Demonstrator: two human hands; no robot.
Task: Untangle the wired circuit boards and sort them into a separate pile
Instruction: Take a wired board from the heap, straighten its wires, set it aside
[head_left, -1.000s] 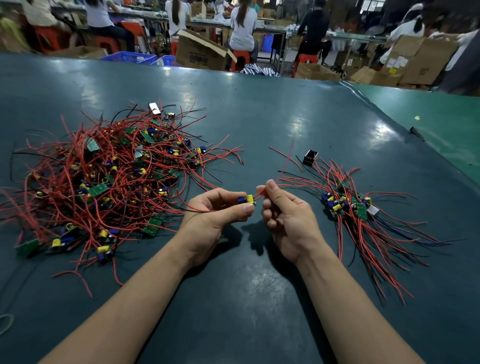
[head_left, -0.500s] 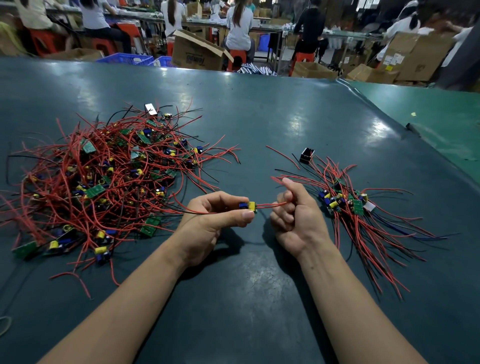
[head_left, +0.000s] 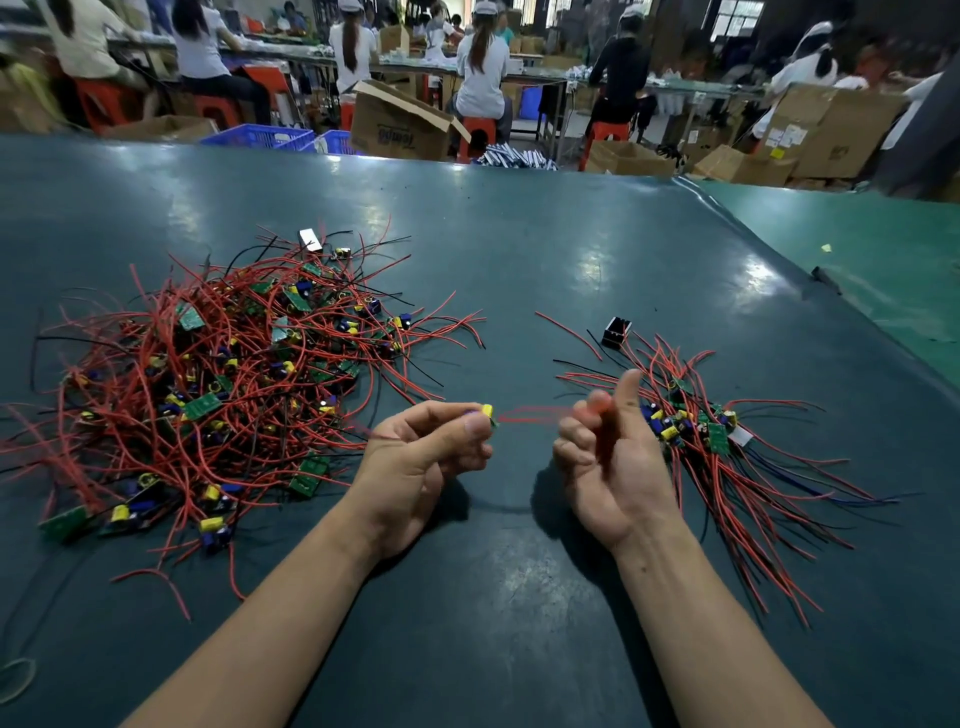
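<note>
Two piles on one dark green tabletop (head_left: 519, 249). Tangled pile (head_left: 208, 374), at 9 o'clock: red wires, green boards, largest item. Sorted pile (head_left: 727, 447), at 3 o'clock: smaller, wires combed one way. Left hand (head_left: 421, 467), centre: pinches one circuit board (head_left: 485, 413) by its yellow part. Right hand (head_left: 608, 467): half a second ago a fist, now thumb raised, fingers curled round that board's red wires (head_left: 530, 414), drawn taut and blurred. Judgement: the board is nearly freed and due rightward.

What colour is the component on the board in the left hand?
Yellow, on the circuit board pinched by the left hand; head view.
</note>
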